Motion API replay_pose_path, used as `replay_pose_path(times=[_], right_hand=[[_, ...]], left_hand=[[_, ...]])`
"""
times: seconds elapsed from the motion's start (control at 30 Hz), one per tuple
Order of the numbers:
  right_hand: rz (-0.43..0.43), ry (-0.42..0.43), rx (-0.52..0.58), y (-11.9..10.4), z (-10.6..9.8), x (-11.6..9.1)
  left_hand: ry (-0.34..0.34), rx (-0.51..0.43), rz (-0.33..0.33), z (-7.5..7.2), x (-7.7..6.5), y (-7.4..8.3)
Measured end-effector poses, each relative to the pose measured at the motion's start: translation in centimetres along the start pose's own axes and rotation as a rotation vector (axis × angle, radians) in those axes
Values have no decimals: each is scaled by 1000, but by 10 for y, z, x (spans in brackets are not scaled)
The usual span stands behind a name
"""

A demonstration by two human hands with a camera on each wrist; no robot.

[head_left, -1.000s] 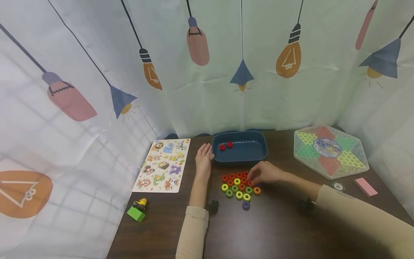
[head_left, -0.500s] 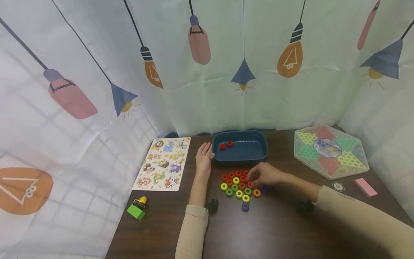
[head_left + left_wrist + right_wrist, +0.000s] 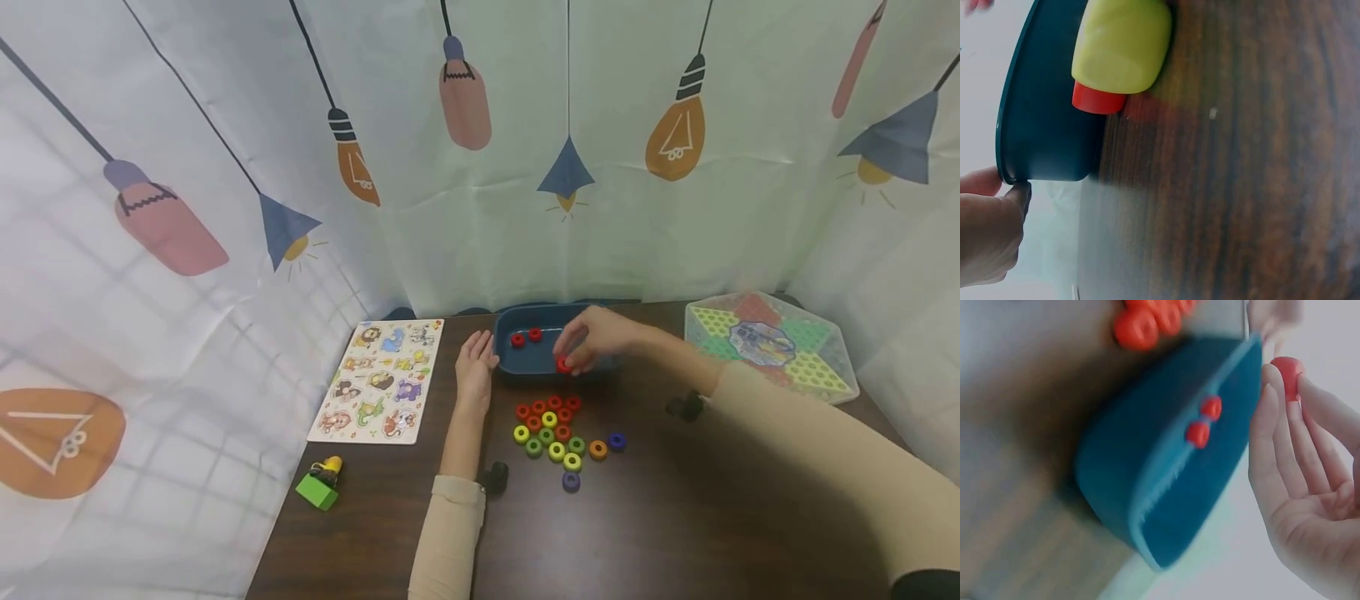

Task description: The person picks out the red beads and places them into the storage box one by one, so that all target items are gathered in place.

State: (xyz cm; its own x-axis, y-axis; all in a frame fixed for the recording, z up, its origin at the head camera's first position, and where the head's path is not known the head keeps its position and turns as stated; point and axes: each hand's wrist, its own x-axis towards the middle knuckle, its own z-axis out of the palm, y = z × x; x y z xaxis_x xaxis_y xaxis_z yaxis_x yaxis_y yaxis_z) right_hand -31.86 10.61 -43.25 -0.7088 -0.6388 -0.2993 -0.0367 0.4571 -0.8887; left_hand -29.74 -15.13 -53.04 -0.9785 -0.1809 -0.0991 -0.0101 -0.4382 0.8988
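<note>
My right hand (image 3: 600, 332) pinches a red ring-shaped bead (image 3: 1288, 376) between thumb and fingertips, over the dark blue tray (image 3: 536, 360). Two red beads (image 3: 1198, 434) lie inside that tray at its left. My left hand (image 3: 474, 371) rests by the tray's left end, fingers straight; in the left wrist view its thumb (image 3: 1019, 197) touches the rim's corner. In front of the tray a loose group of red beads (image 3: 538, 408), yellow beads (image 3: 557, 451) and green beads (image 3: 577, 446) lies on the table, with an orange bead (image 3: 597, 450) and a blue bead (image 3: 617, 442) at its right.
An animal puzzle board (image 3: 375, 383) lies at the left, with a green block (image 3: 317, 492) and a small yellow toy (image 3: 330, 467) nearer me. A hexagonal board-game box (image 3: 772, 342) sits at the right, partly behind my sleeve. A printed curtain (image 3: 510, 233) hangs behind the table.
My right hand has picked a red bead from the group's right side and moved it up and slightly left over the tray. My left hand stays beside the tray.
</note>
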Motion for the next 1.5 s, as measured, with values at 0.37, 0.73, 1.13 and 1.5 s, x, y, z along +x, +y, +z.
replay_pose_path(times=[0.37,0.73,1.13,1.5], right_hand=[[92,129,-71,9,-34,81],[207,344,-90,37,-12,109],[-22,137,-22,3,-14,26],[-18,3,-269,33,34,-32]], left_hand=[[-6,1,-16,-2,-1,1],[-22,-21,-12,2,-2,2],[-19,-33,8,-1,3,3],[-20,-18,3,-1,2,-2]])
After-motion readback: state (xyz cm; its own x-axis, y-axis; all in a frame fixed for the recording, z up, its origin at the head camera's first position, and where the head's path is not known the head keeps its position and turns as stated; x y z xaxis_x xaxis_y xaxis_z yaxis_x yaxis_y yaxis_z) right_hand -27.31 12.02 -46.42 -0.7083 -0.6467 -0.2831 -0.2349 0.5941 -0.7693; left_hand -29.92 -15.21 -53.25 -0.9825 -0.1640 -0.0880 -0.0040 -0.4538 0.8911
